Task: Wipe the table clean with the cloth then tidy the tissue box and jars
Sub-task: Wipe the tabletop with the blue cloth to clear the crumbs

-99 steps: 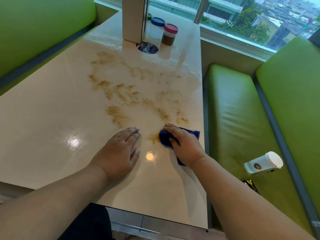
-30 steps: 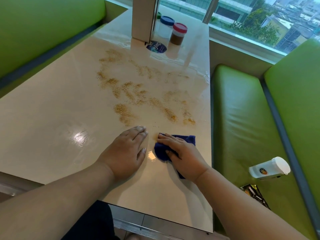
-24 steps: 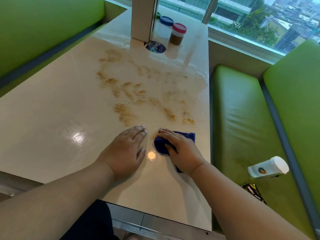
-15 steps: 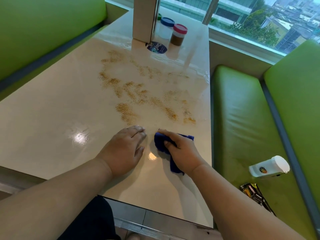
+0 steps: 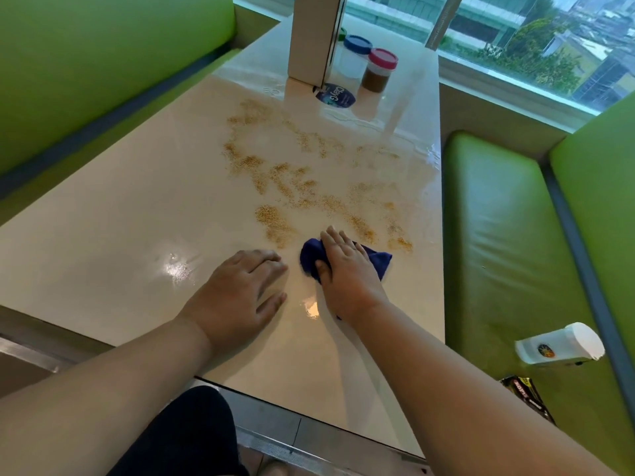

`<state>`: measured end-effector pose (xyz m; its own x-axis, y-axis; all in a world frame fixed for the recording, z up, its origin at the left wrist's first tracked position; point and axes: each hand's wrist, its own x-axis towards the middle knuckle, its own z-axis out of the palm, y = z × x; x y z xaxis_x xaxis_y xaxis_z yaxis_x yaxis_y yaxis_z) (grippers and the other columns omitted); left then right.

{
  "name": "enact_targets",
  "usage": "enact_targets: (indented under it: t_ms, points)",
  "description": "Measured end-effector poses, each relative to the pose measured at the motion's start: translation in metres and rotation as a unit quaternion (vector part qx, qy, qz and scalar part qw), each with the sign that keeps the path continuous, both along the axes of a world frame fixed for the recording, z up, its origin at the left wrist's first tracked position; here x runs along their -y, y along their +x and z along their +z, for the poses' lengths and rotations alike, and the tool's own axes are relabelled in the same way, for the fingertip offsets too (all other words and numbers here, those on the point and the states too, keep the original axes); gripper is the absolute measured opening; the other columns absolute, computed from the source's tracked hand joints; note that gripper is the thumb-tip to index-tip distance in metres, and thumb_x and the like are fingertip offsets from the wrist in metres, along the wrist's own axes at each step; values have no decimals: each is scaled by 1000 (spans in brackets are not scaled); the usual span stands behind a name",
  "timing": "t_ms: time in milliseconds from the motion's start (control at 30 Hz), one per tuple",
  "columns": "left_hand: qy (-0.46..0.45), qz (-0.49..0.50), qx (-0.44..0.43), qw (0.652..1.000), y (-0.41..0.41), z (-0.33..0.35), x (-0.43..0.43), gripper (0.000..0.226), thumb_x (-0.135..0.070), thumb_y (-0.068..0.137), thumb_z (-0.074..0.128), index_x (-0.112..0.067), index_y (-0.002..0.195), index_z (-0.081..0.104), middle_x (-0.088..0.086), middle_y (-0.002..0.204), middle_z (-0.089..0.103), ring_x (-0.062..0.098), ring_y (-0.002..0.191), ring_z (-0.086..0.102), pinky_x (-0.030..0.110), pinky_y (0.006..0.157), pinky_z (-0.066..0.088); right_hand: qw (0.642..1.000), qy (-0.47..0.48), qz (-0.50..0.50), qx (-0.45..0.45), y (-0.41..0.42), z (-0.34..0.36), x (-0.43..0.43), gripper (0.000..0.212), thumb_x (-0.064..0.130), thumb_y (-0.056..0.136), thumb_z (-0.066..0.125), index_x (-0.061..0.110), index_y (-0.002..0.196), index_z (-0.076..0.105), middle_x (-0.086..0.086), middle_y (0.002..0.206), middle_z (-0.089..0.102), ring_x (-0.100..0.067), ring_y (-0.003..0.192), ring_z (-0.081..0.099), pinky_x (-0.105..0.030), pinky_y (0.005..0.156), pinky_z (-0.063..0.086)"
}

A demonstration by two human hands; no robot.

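Note:
My right hand (image 5: 347, 273) presses a bunched blue cloth (image 5: 379, 261) flat onto the cream table (image 5: 113, 214), fingers straight, just below the spill. Brown crumbs (image 5: 292, 187) are scattered across the middle of the table. My left hand (image 5: 240, 293) lies flat on the tabletop beside the cloth, holding nothing. At the far end stand a tall beige tissue box (image 5: 314, 36), a blue-lidded jar (image 5: 354, 56) and a red-lidded jar (image 5: 378, 70) with brown contents.
A round dark sticker (image 5: 335, 96) lies in front of the box. Green benches flank the table; on the right bench (image 5: 498, 235) lie a white cup (image 5: 560, 345) on its side and a dark wrapper (image 5: 525, 396). A window runs behind.
My right hand with the cloth has slid a little forward toward the crumbs, its fingers now straighter over the cloth. My left hand has stayed put.

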<state>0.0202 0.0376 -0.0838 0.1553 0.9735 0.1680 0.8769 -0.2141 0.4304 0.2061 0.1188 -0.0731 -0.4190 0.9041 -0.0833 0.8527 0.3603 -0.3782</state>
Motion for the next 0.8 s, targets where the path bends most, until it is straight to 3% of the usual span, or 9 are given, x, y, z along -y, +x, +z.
enact_targets:
  t_ms: [200,400,500,600,800]
  points:
    - [-2,-3,13,1000,-1,-2,-1,53,-51,85,39,-21,126,55,-6,130,49,12,122,42,25,107,30,998,22,56,-32,25,1,21,47,20,100,40,22,146,32,10,154,24,-1,142,13,-22,117,5]
    - [2,-2,9,1000,-1,-3,-1,52,-50,86,40,-21,127,54,-7,130,48,10,122,40,23,106,28,1000,28,-3,-7,3,-2,-2,48,26,101,36,24,148,27,10,156,17,-4,144,6,-24,117,-1]
    - [4,-3,8,1000,-1,-3,-1,52,-50,86,40,-21,127,54,-6,130,49,10,121,41,23,106,28,998,23,54,-5,9,1,13,49,28,101,36,26,148,25,15,155,15,1,142,4,-19,113,-6]
    - [5,-5,1,1000,-1,-4,-1,52,-50,86,39,-21,126,54,-6,130,49,11,122,41,24,106,29,996,36,84,-23,30,-1,27,48,25,99,42,29,146,32,19,151,22,3,141,8,-18,113,-1]
    - [0,0,-4,1000,0,-4,-2,51,-49,86,39,-23,128,51,-7,132,47,10,124,38,24,108,26,989,85,-44,-116,21,-4,4,36,15,95,51,15,131,55,4,133,47,-14,125,35,-14,105,18]
